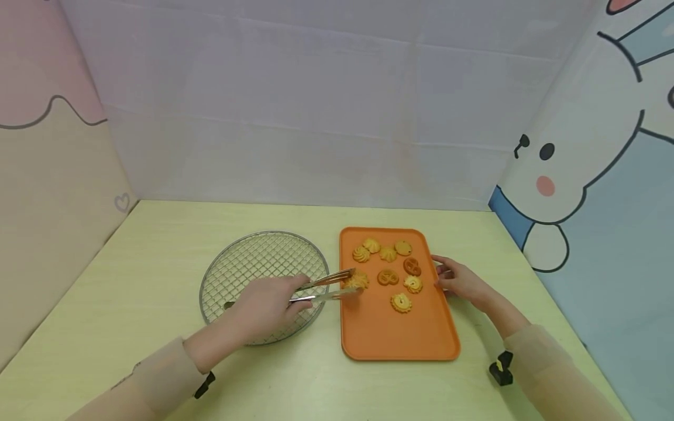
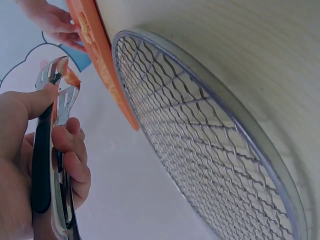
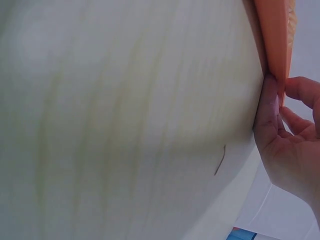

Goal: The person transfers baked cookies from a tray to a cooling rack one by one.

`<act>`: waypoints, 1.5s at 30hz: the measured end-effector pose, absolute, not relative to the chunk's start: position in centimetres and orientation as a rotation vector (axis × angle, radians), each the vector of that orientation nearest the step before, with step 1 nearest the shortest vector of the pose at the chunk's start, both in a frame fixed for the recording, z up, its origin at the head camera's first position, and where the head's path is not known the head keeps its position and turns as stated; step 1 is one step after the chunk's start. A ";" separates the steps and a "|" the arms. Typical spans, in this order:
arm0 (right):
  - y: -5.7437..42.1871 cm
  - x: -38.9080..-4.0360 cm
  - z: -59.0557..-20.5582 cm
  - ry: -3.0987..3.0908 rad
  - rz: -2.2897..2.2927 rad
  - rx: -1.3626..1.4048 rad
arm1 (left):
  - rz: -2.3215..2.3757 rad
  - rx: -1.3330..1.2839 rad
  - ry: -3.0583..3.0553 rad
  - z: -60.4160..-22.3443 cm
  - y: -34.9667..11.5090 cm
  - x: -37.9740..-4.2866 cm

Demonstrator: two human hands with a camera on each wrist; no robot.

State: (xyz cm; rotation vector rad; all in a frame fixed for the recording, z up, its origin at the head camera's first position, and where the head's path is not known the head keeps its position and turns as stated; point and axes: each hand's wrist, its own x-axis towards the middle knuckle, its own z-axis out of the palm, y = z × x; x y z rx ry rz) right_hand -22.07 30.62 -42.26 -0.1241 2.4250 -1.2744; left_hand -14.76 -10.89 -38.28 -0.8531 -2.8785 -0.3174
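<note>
My left hand (image 1: 265, 304) grips metal tongs (image 1: 329, 278) with dark handles, thumb on one side and fingers on the other. The tong tips reach over the left rim of an orange tray (image 1: 397, 342), one on each side of a golden cookie (image 1: 357, 281). Whether that cookie is lifted I cannot tell. With my right hand (image 1: 463, 283) I hold the tray's right edge, thumb and fingers pinching the rim in the right wrist view. Under my left hand lies a round wire rack (image 1: 268, 254), its mesh partly hidden by the hand.
Several cookies lie on the tray: swirled ones (image 1: 361, 254) at the back, pretzel-shaped ones (image 1: 388, 277) in the middle, and a scalloped one (image 1: 401, 303) nearer me. The pale table (image 1: 295, 386) meets a plain wall (image 1: 316, 164) behind. A cartoon-printed sheet (image 1: 605, 234) stands at right.
</note>
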 end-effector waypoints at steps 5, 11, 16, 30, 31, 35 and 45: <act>30.6 -22.0 -42.2 2.416 -1.282 -0.138 | -0.316 -0.795 -2.896 -37.7 -11.9 -14.9; 30.7 -22.0 -42.2 2.401 -1.300 -0.148 | -0.350 -0.764 -2.877 -37.3 -13.0 -15.0; 30.6 -21.9 -42.2 2.405 -1.293 -0.138 | -0.369 -0.718 -2.864 -36.9 -13.9 -15.2; 30.7 -21.9 -42.2 2.406 -1.290 -0.136 | -0.370 -0.631 -2.841 -36.6 -16.4 -16.0; 30.8 -21.9 -42.2 2.406 -1.291 -0.138 | -0.374 -0.619 -2.841 -36.6 -16.5 -16.1; 30.7 -21.9 -42.2 2.409 -1.290 -0.148 | -0.375 -0.587 -2.846 -36.8 -17.0 -16.5; 30.7 -21.9 -42.3 2.413 -1.303 -0.141 | -0.377 -0.523 -2.867 -37.0 -17.9 -17.7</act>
